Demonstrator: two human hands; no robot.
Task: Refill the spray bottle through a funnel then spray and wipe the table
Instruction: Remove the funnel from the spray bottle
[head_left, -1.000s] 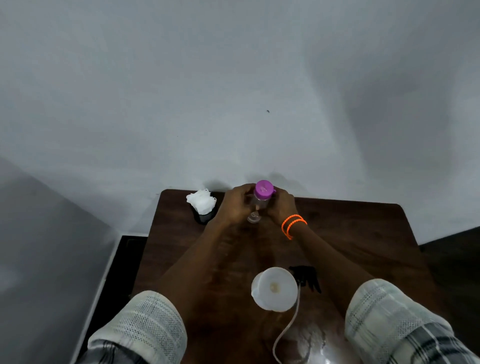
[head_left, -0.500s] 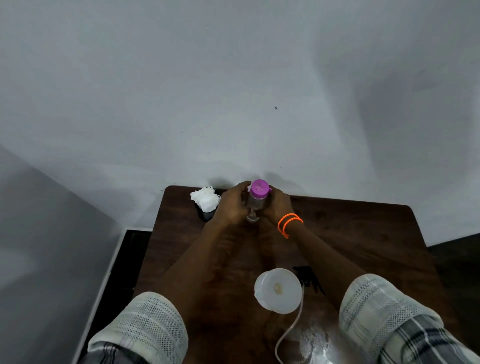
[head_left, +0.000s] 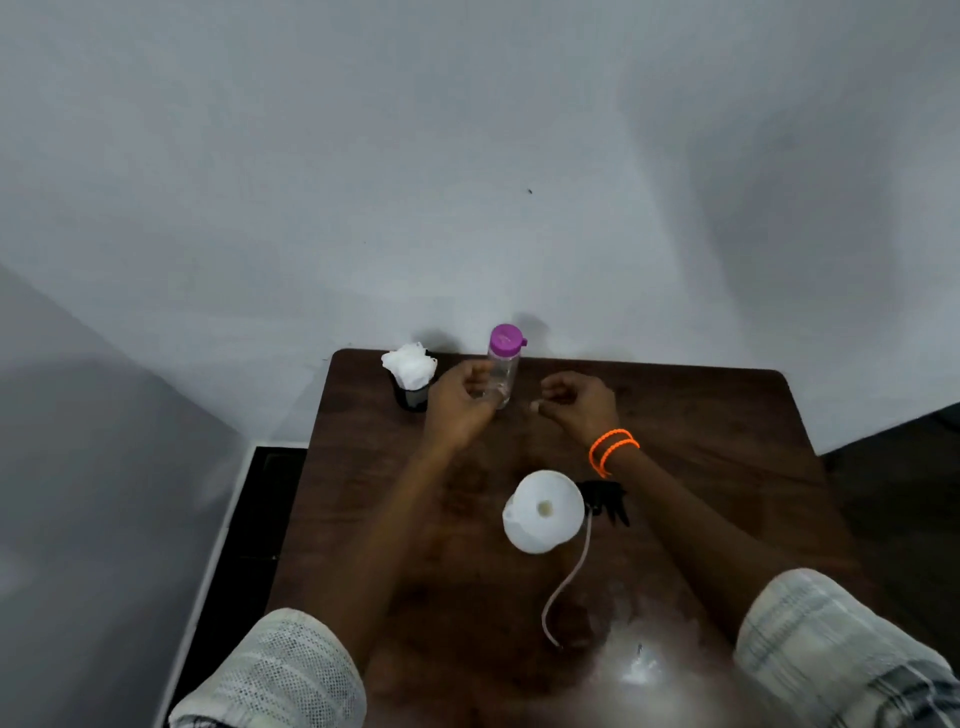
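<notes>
A clear water bottle (head_left: 503, 371) with a purple cap stands upright at the far edge of the dark wooden table (head_left: 717, 447). My left hand (head_left: 457, 405) sits just left of its base with loosely curled fingers, close to or lightly touching it. My right hand (head_left: 574, 402), with orange bands at the wrist, is a short way right of the bottle, fingers curled and holding nothing. Nearer me, a white funnel (head_left: 543, 512) stands mouth up and hides whatever is under it. The black spray head (head_left: 605, 501) lies beside it, its tube (head_left: 569, 577) trailing toward me.
White tissue (head_left: 410, 364) is stuffed in a black cup (head_left: 410, 397) at the table's far left corner. A grey wall rises right behind the table. Dark floor shows past the left and right edges. A pale wet-looking glare lies on the near tabletop.
Both hands were wrapped round the purple-capped bottle; now they have come off it. The right hand has moved away to the right, the left has eased back. The bottle stands on its own.
</notes>
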